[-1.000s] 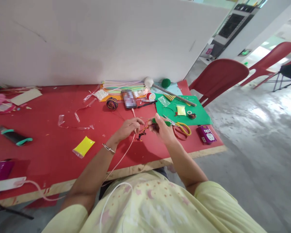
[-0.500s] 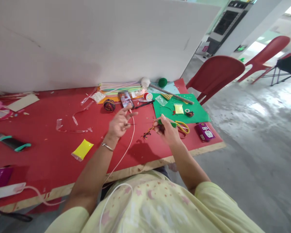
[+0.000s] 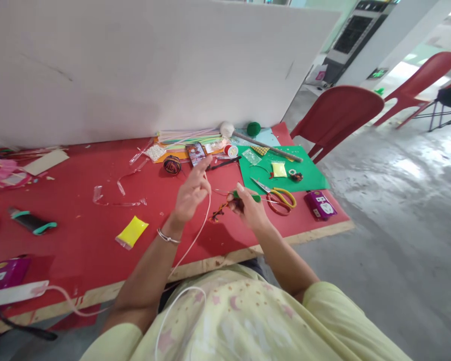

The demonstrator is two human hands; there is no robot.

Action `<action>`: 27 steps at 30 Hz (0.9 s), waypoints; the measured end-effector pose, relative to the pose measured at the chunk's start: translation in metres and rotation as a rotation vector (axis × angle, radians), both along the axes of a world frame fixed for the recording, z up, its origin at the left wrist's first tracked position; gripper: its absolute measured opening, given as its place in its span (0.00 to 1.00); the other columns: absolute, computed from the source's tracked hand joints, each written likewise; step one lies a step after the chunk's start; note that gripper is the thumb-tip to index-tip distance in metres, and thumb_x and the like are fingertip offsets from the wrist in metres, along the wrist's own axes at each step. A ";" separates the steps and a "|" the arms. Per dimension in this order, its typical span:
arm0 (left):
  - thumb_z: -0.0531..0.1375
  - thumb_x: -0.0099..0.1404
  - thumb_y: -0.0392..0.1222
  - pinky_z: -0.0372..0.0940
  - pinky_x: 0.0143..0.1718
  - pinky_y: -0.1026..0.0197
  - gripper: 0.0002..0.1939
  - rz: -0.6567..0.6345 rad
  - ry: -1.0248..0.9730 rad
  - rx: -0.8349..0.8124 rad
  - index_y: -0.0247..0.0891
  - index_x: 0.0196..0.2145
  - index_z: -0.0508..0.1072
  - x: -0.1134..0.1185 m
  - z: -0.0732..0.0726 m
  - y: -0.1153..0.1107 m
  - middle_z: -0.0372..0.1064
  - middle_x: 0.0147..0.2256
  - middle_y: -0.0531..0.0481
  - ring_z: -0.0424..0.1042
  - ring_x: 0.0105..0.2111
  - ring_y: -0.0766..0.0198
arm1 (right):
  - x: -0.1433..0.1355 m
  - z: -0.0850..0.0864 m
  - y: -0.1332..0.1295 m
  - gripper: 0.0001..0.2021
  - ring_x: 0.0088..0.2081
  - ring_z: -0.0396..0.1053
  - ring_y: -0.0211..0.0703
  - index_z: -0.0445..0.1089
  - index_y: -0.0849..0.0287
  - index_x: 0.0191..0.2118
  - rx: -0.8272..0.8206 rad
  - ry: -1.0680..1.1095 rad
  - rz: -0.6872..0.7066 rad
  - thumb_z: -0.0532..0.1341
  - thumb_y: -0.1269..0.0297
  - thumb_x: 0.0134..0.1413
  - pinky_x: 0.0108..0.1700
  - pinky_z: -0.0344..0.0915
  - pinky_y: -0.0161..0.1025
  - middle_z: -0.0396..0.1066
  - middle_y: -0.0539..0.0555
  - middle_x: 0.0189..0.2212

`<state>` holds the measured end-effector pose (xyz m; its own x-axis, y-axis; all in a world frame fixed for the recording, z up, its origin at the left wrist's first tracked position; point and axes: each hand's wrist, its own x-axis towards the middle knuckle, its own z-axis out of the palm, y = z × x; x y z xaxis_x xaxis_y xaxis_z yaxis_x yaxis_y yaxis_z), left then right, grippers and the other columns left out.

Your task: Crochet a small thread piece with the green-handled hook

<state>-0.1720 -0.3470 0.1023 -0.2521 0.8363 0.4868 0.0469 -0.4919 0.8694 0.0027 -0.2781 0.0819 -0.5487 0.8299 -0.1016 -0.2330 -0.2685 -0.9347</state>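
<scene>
My right hand is closed on a green-handled tool and a small dark-and-orange yarn piece, which hangs to the left of its fingers. My left hand is raised over the table beside it, its index finger pointing up and the other fingers bent; a thin strand seems to run between the hands, but its hold on it is unclear. A multicoloured yarn ball lies behind my left hand. Scissors with yellow and red handles lie right of my right hand, blades open.
On the green sheet are a yellow packet and small ornaments. A phone, pipe cleaners and a grey stick lie along the back. A purple box sits right, a bright yellow packet left. A pink cable crosses the front edge.
Both hands have drawn closer together, my right hand moving left with the tool and yarn piece. My left hand has turned and its fingers have come together. The scissors are now more fully visible.
</scene>
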 end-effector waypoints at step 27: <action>0.76 0.53 0.37 0.69 0.28 0.67 0.50 0.042 -0.506 -0.273 0.46 0.70 0.62 0.026 -0.005 -0.009 0.78 0.34 0.53 0.77 0.29 0.66 | -0.021 -0.015 -0.009 0.29 0.23 0.71 0.37 0.71 0.55 0.35 0.422 0.017 -0.052 0.58 0.31 0.57 0.26 0.65 0.35 0.72 0.49 0.25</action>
<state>-0.1460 -0.3559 0.0974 -0.4330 0.8991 0.0645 -0.3935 -0.2529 0.8838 -0.0185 -0.2870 0.0668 -0.5039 0.8231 0.2618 -0.2519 0.1498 -0.9561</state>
